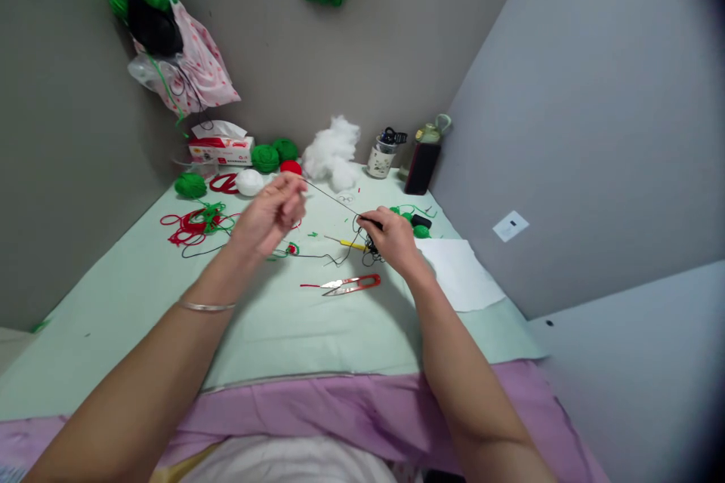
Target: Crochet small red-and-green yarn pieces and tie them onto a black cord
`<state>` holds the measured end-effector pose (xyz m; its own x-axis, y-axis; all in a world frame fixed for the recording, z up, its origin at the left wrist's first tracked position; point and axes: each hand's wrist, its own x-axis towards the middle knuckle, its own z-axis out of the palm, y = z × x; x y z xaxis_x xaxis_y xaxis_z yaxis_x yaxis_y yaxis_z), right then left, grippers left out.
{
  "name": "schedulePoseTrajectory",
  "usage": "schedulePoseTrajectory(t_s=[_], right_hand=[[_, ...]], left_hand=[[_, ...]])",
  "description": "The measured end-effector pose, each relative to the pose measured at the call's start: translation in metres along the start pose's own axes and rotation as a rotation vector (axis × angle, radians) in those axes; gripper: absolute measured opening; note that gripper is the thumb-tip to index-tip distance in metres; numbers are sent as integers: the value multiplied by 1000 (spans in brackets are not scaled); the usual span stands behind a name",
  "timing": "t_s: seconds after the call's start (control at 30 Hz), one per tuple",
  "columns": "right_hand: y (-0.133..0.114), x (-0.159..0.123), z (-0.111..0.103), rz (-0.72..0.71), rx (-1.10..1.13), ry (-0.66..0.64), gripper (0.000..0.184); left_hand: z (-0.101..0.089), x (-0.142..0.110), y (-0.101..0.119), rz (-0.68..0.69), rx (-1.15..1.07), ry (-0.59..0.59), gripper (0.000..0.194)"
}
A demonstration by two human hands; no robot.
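A thin black thread (331, 197) runs taut between my two hands above the table. My left hand (273, 213), fingers curled, pinches its upper left end. At the lower right end, my right hand (388, 238) is closed on the thread, with a dark part in its grip that I cannot make out fully. Below the right hand lies a tangle of black thread (372, 250), beside a yellow-handled crochet hook (352, 244). Orange-handled thread snips (351, 285) rest nearer to me. A small red and green crocheted piece (291, 249) lies under the left hand.
Tangled red and green yarn (198, 223) lies at the left. Along the back stand a tissue box (220, 149), green yarn balls (265, 158), white stuffing (334, 151), a pen cup (381, 158) and a dark bottle (423, 162). White paper (461, 272) lies at the right.
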<state>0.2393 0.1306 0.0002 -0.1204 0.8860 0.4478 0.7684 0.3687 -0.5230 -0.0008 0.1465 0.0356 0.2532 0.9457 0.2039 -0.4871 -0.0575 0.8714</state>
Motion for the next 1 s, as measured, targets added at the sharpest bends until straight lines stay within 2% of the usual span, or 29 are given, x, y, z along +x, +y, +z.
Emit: schedulePoseTrajectory(t_s=[0.1, 0.23, 0.37, 0.47, 0.57, 0.67, 0.83, 0.9, 0.93, 1.0], right_hand=[[4, 3, 0, 44, -13, 43, 19], [-3, 4, 4, 34, 59, 33, 19], [1, 6, 3, 131, 384, -65, 20], [6, 6, -1, 212, 508, -70, 25], [2, 5, -6, 223, 635, -64, 27], [-10, 3, -12, 229, 801, -100, 27], [-21, 2, -17, 271, 928, -113, 24], [-20, 2, -17, 285, 948, -101, 25], [-19, 2, -17, 292, 959, -94, 26], [-18, 2, -17, 302, 986, -84, 26]], left_hand=[[-15, 0, 25, 85, -127, 128, 19], [-26, -4, 42, 138, -226, 180, 27], [-38, -3, 39, 78, -228, 146, 17], [-53, 1, 30, 32, -106, 163, 13], [-61, 3, 19, 31, 38, 189, 10], [-50, 1, 4, -4, 119, 160, 12], [-9, -1, -28, -110, 362, -117, 20], [1, -1, -39, -166, 414, -237, 25], [4, 0, -44, -176, 429, -261, 27], [5, 1, -53, -145, 478, -200, 33]])
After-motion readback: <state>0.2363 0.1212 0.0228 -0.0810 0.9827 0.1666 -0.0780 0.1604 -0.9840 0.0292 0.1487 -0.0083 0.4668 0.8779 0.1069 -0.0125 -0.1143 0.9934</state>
